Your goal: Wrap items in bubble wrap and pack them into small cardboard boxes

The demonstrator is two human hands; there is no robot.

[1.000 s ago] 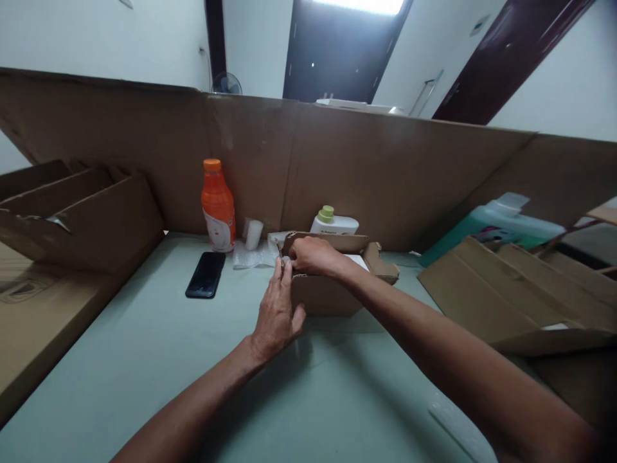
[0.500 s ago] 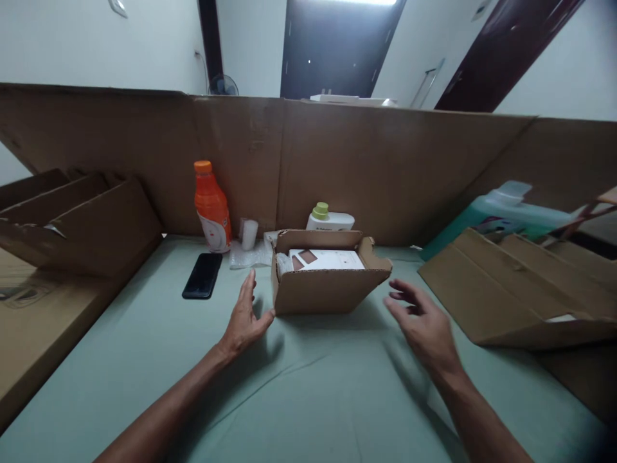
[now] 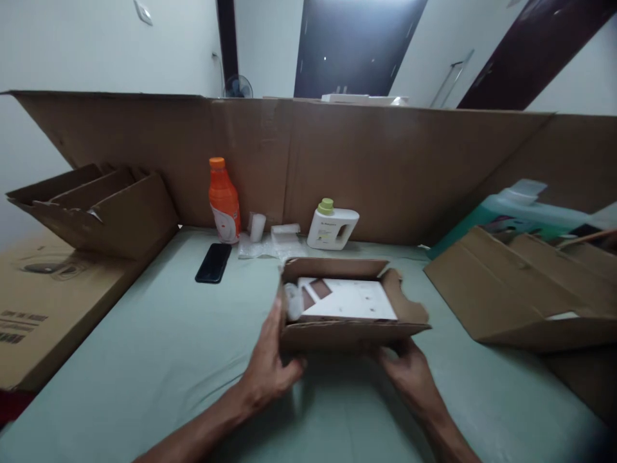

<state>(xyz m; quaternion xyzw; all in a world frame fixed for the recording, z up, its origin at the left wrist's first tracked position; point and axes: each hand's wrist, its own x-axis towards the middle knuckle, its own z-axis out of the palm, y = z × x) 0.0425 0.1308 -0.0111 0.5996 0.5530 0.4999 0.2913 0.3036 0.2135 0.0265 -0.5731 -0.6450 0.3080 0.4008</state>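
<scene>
Left hand (image 3: 270, 370) pressed flat on the left end of the box (image 3: 344, 321), fingers up along the side, thumb low near the front corner. Right hand (image 3: 407, 370) tucked under the front right corner, fingers curled out of sight below the flap. Both gripping the box, one at each end.

Box right between the two hands, at 12 o'clock from both wrists, low in the middle of the green surface (image 3: 159, 347). Top open, flaps standing loose. Inside, a white card (image 3: 354, 301) lying flat, with a small white wrapped thing (image 3: 292, 302) at the left end.

Best way to handle it, probably: keep both ends squeezed the same, keep the box level so the card stays put, and hold low on the walls, not on the floppy flaps. Front wall looks soft and bent, so a gentle grip seems wise.

Farther out: black phone (image 3: 213, 262) at 10 o'clock. Orange bottle (image 3: 223, 200) and a small white roll (image 3: 257, 227) past it. White jug (image 3: 332, 225) with a green cap at 12 o'clock, behind the box. Tall cardboard wall (image 3: 385, 161) along the back. Folded cardboard (image 3: 520, 289) at 2 o'clock and more cardboard pieces (image 3: 101, 209) at 10 o'clock.
</scene>
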